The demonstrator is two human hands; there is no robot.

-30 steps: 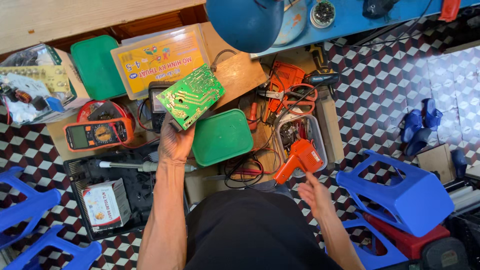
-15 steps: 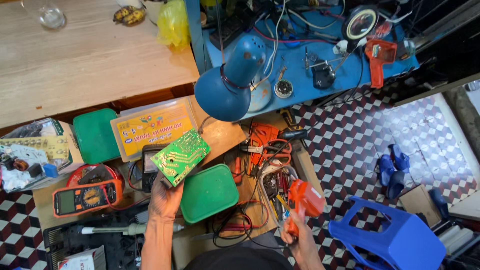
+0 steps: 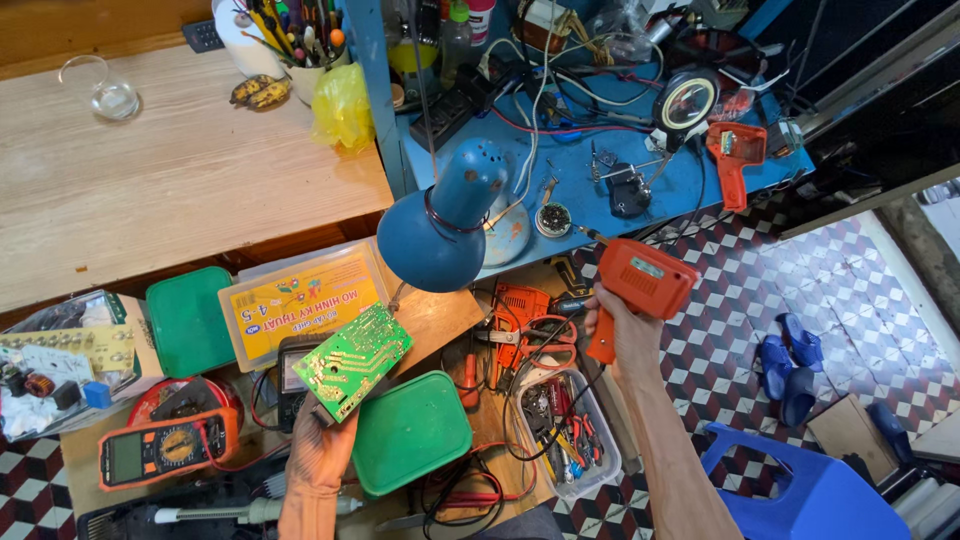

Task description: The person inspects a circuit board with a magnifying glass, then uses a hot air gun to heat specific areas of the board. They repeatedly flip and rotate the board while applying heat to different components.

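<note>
My left hand [image 3: 318, 455] holds a green circuit board [image 3: 352, 360] by its lower corner, tilted above a green-lidded box [image 3: 410, 432]. My right hand [image 3: 622, 335] grips the handle of an orange gun-shaped soldering tool [image 3: 640, 285], raised in front of the blue workbench [image 3: 580, 180] with its tip pointing up and left. A black cord hangs from the tool down toward the clear tray of hand tools [image 3: 565, 430]. A blue desk lamp [image 3: 445, 225] sits between the two hands.
An orange multimeter [image 3: 160, 450] lies at lower left. A clear parts box with a yellow label [image 3: 300, 300] and a green lid [image 3: 188, 320] sit by the wooden table [image 3: 170, 180]. A blue plastic stool [image 3: 800, 490] stands at lower right on the checkered floor.
My right hand has lifted the orange soldering tool from beside the tool tray up toward the blue workbench. The view has tilted upward. My left hand keeps holding the circuit board.
</note>
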